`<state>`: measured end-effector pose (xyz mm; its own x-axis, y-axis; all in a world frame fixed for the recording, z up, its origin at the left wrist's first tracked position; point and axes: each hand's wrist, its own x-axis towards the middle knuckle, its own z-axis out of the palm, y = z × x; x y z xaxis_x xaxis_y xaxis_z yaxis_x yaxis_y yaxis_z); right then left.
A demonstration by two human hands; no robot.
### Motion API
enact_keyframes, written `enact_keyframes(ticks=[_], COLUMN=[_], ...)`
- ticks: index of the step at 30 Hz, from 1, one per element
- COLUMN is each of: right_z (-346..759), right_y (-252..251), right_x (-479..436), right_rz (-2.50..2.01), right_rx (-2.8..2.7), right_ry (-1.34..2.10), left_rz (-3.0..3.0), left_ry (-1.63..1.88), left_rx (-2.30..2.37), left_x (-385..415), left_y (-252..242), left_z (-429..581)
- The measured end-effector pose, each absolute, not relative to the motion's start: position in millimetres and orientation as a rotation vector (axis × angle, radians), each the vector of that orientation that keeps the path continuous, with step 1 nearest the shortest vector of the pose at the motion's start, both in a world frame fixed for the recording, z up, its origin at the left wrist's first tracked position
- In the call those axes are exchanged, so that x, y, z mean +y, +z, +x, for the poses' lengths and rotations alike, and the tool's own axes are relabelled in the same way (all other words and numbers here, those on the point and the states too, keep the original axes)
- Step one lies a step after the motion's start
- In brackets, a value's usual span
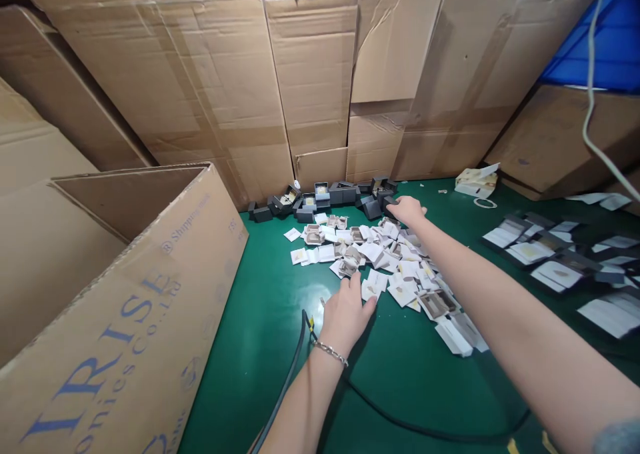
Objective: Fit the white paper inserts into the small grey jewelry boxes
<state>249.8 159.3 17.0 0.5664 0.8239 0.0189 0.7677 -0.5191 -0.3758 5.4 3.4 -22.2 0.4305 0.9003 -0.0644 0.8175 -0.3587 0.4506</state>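
Observation:
My left hand, with a chain bracelet at its wrist, is over the green table at the near edge of a pile of small white cards and folded papers. Its fingers are apart, and the thumb and index finger lie close to a white card. Farther away, my right hand reaches across the pile to the right end of a row of small black boxes. The fingers there are bent against a black box; the fingertips are partly hidden. Some boxes in the row stand open with pale inserts.
A large open cardboard carton stands at the left. Cardboard walls close off the back. On the right lie more black boxes with white papers. A black cable crosses the near table, and a white cord hangs at right.

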Motion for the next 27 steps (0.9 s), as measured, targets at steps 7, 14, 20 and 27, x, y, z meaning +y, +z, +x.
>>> enact_keyframes(ticks=[7, 14, 20, 27], right_z=[210.4, 125.2, 106.2, 152.1], right_y=[67.6, 69.0, 39.7, 6.9], right_x=[112.6, 37.2, 18.0, 21.7], right_rz=[-2.176, -1.903, -1.498, -1.849], right_rx=[-1.58, -1.536, -1.459, -1.579], right_ry=[-0.19, 0.307, 0.849, 0.189], left_rz=[2.099, 1.817, 1.42, 0.615], left_ry=[0.762, 1.202, 1.435, 1.416], left_rx=[1.363, 1.194, 1.181, 0.986], left_x=[5.1, 11.2, 19.2, 31.2], left_y=[-18.8, -30.6, -21.4, -17.4], left_z=[4.6, 5.4, 1.3, -3.8])
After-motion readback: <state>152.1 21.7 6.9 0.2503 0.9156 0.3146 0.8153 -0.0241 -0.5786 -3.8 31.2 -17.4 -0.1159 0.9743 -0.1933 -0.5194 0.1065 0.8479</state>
